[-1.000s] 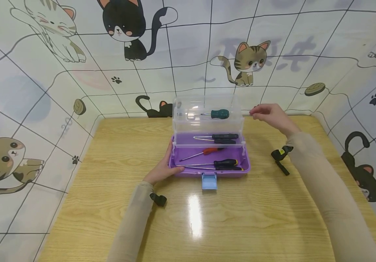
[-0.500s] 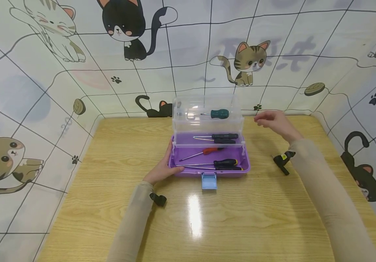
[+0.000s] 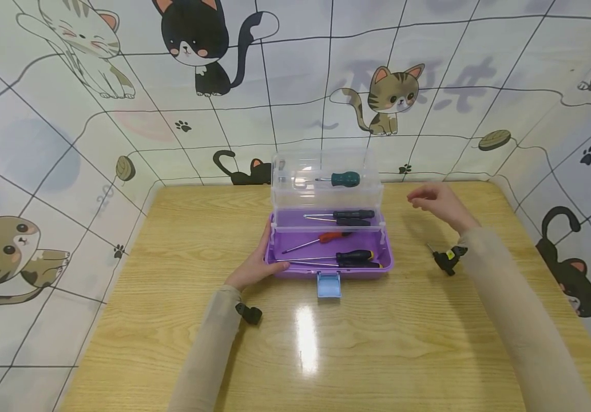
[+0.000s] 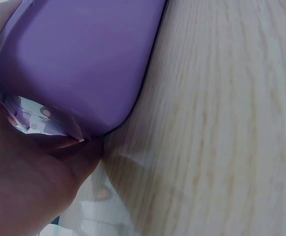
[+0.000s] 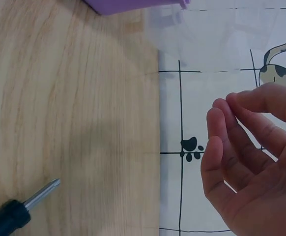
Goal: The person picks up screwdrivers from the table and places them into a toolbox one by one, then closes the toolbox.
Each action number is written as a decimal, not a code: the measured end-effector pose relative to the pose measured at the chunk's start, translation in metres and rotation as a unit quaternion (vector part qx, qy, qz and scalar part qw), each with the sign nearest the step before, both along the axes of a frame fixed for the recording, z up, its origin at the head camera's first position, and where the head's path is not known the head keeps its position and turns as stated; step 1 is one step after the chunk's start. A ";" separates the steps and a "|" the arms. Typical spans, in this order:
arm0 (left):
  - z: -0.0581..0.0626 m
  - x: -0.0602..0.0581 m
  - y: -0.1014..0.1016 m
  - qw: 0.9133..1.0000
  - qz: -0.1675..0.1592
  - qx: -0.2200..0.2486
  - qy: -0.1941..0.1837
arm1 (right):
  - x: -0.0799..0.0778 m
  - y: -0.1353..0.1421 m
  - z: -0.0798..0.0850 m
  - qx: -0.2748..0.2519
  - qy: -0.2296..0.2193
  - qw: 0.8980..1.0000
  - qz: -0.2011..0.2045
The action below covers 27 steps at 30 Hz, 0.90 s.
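My left hand grips the left end of a purple toolbox, thumb over its front rim. In the left wrist view the toolbox wall sits inside the hand's curve. Several screwdrivers lie inside, among them a red-handled screwdriver and a black one with a yellow end. Against the raised clear lid lies a green-handled screwdriver. To the right of the toolbox, my right hand hovers with nothing in its loosely bent fingers. Below it a short dark screwdriver lies on the table.
A pale blue latch hangs down at the toolbox front. The wooden table meets a wall covering printed with cats and grid lines. Each wrist carries a small black camera.
My right hand has moved right and toward me, away from the clear lid. More of the short screwdriver on the table shows now. My left hand and the toolbox stay where they were.
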State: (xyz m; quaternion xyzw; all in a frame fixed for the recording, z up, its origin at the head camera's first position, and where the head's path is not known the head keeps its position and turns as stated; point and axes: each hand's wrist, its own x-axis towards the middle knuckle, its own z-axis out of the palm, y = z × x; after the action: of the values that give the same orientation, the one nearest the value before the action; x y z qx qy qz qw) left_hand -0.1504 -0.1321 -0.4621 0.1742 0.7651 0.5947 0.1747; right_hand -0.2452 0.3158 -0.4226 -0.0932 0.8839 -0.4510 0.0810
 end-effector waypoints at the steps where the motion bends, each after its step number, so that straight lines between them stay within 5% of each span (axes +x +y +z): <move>1: -0.001 0.000 0.000 1.000 0.001 0.000 -0.003 | 0.001 0.001 -0.001 -0.002 -0.002 1.000 -0.002; 27: 0.000 0.001 0.000 1.000 0.004 0.002 -0.009 | 0.030 0.034 -0.039 -0.005 -0.053 0.998 -0.027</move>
State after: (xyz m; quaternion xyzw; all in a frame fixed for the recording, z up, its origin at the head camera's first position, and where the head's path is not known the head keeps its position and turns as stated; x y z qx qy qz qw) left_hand -0.1492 -0.1321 -0.4620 0.1661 0.7631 0.5985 0.1786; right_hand -0.2154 0.3502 -0.4618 -0.0460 0.8783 -0.4618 0.1152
